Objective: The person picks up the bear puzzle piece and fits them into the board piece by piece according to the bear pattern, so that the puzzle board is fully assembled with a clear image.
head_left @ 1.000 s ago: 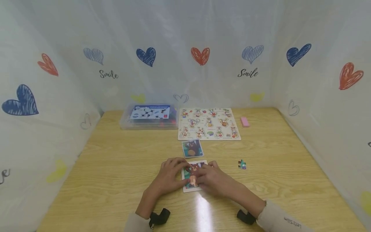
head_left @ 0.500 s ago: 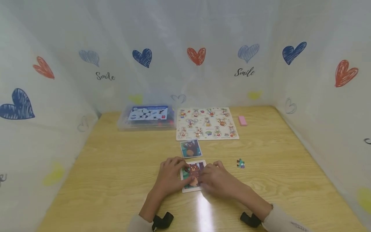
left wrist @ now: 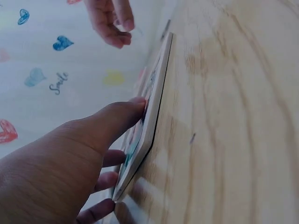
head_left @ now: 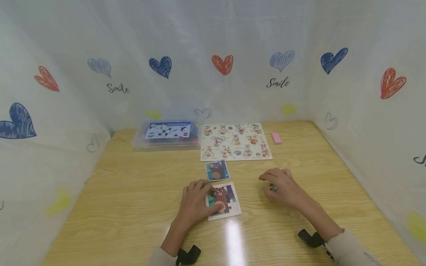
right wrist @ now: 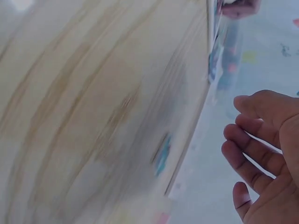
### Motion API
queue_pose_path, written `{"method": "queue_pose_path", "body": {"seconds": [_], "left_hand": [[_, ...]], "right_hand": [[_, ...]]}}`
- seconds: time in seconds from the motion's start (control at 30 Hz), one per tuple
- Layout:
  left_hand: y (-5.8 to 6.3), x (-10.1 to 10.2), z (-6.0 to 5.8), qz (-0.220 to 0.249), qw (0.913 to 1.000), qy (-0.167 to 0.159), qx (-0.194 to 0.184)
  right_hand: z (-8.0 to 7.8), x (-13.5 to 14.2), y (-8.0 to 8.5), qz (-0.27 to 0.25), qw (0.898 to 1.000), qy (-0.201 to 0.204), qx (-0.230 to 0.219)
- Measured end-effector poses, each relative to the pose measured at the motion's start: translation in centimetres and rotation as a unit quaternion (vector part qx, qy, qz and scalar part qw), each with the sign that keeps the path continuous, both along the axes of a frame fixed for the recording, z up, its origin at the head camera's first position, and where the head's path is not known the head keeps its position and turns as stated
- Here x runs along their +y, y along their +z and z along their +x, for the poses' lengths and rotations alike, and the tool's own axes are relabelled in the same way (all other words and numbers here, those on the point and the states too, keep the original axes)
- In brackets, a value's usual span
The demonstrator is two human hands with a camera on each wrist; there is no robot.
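A small framed jigsaw puzzle (head_left: 237,210) with a brown bear lies in front of me in the head view. Bare white backing shows at its right and lower right. My left hand (head_left: 197,199) rests on the puzzle's left side, thumb and a fingertip on the picture. In the left wrist view, the thumb (left wrist: 124,116) lies on the face and other fingers reach the board's edge. To the right, my right hand (head_left: 283,187) hovers with loosely bent, parted fingers over a teal puzzle piece (head_left: 273,187). The right wrist view shows this piece (right wrist: 162,156) on the table, apart from the fingers.
Just behind the puzzle lies a matching bear picture card (head_left: 217,170). Farther back are a white board of cartoon figures (head_left: 229,147), a clear plastic box (head_left: 166,144) and a pink block (head_left: 276,138). Curtains with hearts (head_left: 222,64) enclose the wooden table (head_left: 133,192).
My right hand has left the puzzle and moved right, over the teal piece, uncovering the puzzle's right side. The left hand stays on the puzzle. The head view has shifted slightly.
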State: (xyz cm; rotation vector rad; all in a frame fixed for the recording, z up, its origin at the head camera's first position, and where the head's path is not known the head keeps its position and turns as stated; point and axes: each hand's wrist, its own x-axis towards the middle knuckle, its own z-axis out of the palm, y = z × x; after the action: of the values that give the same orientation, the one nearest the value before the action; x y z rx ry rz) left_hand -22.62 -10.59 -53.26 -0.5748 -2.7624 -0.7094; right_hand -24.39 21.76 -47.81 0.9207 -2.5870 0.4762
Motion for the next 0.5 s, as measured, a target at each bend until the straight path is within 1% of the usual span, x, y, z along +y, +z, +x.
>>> {"method": "queue_pose_path", "body": {"seconds": [0.1, 0.2, 0.5], "left_hand": [[0.1, 0.0, 0.1, 0.003, 1.0, -0.001, -0.003], [0.1, -0.1, 0.2, 0.003, 1.0, -0.001, -0.004], [0.2, 0.0, 0.2, 0.007, 0.9999, -0.008, -0.011]], "right_hand": [[-0.2, 1.2, -0.4, 0.015, 0.999, -0.031, -0.023], [-0.3, 2.2, -0.7, 0.029, 0.997, -0.051, -0.049], [-0.3, 4.1, -1.1, 0.034, 0.99, -0.073, -0.119]]}}
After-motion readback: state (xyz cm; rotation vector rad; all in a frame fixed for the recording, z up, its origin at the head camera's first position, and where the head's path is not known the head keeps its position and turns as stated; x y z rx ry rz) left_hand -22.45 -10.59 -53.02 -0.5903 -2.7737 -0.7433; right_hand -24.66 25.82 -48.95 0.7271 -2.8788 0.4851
